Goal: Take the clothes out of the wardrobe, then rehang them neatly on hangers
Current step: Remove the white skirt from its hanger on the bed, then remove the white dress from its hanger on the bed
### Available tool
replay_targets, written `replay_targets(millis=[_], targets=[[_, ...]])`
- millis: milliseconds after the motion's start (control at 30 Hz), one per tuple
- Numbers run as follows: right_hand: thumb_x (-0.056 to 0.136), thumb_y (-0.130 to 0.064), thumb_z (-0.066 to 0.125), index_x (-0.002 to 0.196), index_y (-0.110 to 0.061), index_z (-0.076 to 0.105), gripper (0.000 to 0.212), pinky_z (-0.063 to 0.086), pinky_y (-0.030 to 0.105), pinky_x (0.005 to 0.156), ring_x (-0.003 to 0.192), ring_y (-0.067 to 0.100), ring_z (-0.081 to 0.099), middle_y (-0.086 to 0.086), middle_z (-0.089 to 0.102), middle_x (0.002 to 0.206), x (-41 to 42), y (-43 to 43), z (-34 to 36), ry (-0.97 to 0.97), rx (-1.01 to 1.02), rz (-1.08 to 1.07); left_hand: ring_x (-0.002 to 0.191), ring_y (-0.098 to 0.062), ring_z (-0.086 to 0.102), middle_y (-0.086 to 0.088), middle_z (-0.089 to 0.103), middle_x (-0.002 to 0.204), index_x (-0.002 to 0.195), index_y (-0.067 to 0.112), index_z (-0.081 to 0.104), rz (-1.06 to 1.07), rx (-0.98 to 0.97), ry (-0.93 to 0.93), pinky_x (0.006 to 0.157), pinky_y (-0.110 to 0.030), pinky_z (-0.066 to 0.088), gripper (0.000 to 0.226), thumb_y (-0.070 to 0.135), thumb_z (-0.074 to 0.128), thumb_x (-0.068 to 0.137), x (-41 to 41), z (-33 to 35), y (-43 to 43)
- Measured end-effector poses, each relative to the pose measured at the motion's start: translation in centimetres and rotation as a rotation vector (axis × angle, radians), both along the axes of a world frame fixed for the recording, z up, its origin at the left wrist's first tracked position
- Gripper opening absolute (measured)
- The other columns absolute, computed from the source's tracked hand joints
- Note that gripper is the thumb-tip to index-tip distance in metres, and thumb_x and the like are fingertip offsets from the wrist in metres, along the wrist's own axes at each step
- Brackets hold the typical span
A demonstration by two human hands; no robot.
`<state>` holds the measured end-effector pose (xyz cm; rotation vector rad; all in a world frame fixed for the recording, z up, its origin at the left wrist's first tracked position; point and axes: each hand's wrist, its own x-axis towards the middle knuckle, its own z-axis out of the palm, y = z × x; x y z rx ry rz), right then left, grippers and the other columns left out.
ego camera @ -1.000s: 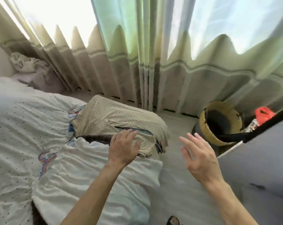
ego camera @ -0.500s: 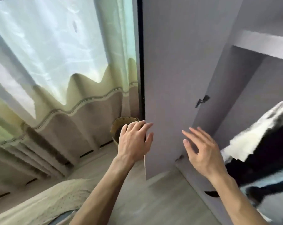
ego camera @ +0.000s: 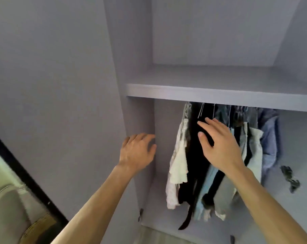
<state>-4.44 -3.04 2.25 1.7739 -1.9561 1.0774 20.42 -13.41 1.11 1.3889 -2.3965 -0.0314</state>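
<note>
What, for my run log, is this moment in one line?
left hand: open, near grey wardrobe wall | right hand: open, at black hanging garment | clothes: hanging

matt wardrobe point(ego camera: 219, 32), cloth clothes point(ego camera: 179, 166) (wire hangers point(ego camera: 200, 110))

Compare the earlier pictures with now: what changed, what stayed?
The view swung from the bed to the open wardrobe. The right hand rose toward the hanging clothes; the left hand hovers by the side wall. Both hands stay open, holding nothing.
</note>
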Motion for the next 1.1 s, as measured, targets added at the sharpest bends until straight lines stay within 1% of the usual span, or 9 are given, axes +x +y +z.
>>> replay_targets(millis=[133,233,400,467,567,700,867,1033,1100], targets=[[0.098,-0.04,0.042,0.141,-0.02,0.054,0.049,0.035,0.048,0.114,0.142,0.029,0.038,0.008,0.045,0.152,-4.6,-2.9,3.0,0.103,-0.027,-0.103,0.135,-0.022,0.044,0.007,0.048,0.147,0.143,0.036,0.045,-0.059,0.092,-0.018,0.112,-0.041,0.032,0.047,0.045,0.045,0.098,-5.0,1.4,-3.9],[0.097,-0.047,0.032,0.148,-0.023,0.045,0.058,0.031,0.051,0.116,0.146,0.03,0.03,0.009,0.033,0.159,-8.1,-5.6,5.0,0.149,0.026,-0.176,0.133,-0.027,0.045,0.002,0.046,0.149,0.147,0.03,0.041,-0.056,0.168,-0.077,0.11,-0.042,0.035,0.05,0.045,0.041,0.099,-7.9,1.8,-6.4],[0.101,-0.052,0.01,0.157,-0.037,0.005,0.059,-0.003,0.052,0.122,0.153,0.02,-0.008,0.0,-0.005,0.167,-12.5,-11.4,7.2,0.278,0.302,-0.373,0.138,-0.025,0.04,0.001,0.038,0.155,0.153,0.03,0.03,-0.065,0.31,-0.103,0.113,-0.045,0.035,0.056,0.045,0.039,0.1,-11.4,0.7,-9.9],[0.101,-0.054,0.007,0.156,-0.038,0.015,0.058,0.0,0.051,0.121,0.153,0.021,0.004,0.001,0.011,0.166,-13.8,-13.4,7.0,0.306,0.284,-0.395,0.138,-0.025,0.041,0.001,0.037,0.155,0.153,0.031,0.028,-0.061,0.359,-0.09,0.112,-0.046,0.036,0.056,0.046,0.039,0.1,-12.8,-0.4,-11.2],[0.102,-0.052,0.018,0.146,-0.031,0.045,0.056,0.019,0.049,0.118,0.145,0.024,0.032,0.002,0.045,0.153,-14.7,-15.1,5.3,0.379,0.015,-0.413,0.131,-0.025,0.049,0.0,0.043,0.15,0.153,0.03,0.029,-0.037,0.43,-0.036,0.107,-0.045,0.043,0.055,0.047,0.037,0.102,-15.4,-2.6,-13.5],[0.104,-0.047,0.034,0.141,-0.029,0.054,0.046,0.03,0.048,0.112,0.141,0.026,0.039,0.002,0.049,0.149,-15.5,-16.2,3.6,0.467,-0.258,-0.414,0.129,-0.027,0.052,-0.002,0.041,0.153,0.153,0.03,0.028,0.018,0.523,0.117,0.104,-0.045,0.046,0.055,0.05,0.036,0.102,-18.8,-5.7,-16.1],[0.103,-0.044,0.041,0.135,-0.029,0.06,0.04,0.035,0.046,0.105,0.135,0.026,0.047,0.001,0.054,0.144,-16.1,-17.1,3.1,0.533,-0.393,-0.406,0.124,-0.031,0.055,-0.008,0.04,0.149,0.149,0.031,0.038,0.087,0.573,0.258,0.102,-0.045,0.048,0.051,0.05,0.037,0.102,-21.7,-7.9,-19.0],[0.101,-0.044,0.045,0.129,-0.03,0.064,0.036,0.04,0.045,0.1,0.129,0.025,0.053,-0.001,0.059,0.139,-16.2,-17.4,2.9,0.533,-0.48,-0.441,0.12,-0.025,0.058,-0.005,0.058,0.138,0.141,0.029,0.05,0.044,0.633,0.248,0.095,-0.032,0.047,0.04,0.038,0.047,0.102,-22.6,-8.6,-19.8],[0.101,-0.044,0.046,0.127,-0.03,0.065,0.035,0.039,0.044,0.099,0.128,0.024,0.054,-0.001,0.06,0.138,-16.2,-17.5,2.8,0.521,-0.485,-0.451,0.109,-0.023,0.062,-0.004,0.065,0.129,0.138,0.024,0.053,0.065,0.657,0.263,0.088,-0.028,0.049,0.037,0.029,0.048,0.102,-22.9,-8.4,-19.8]])
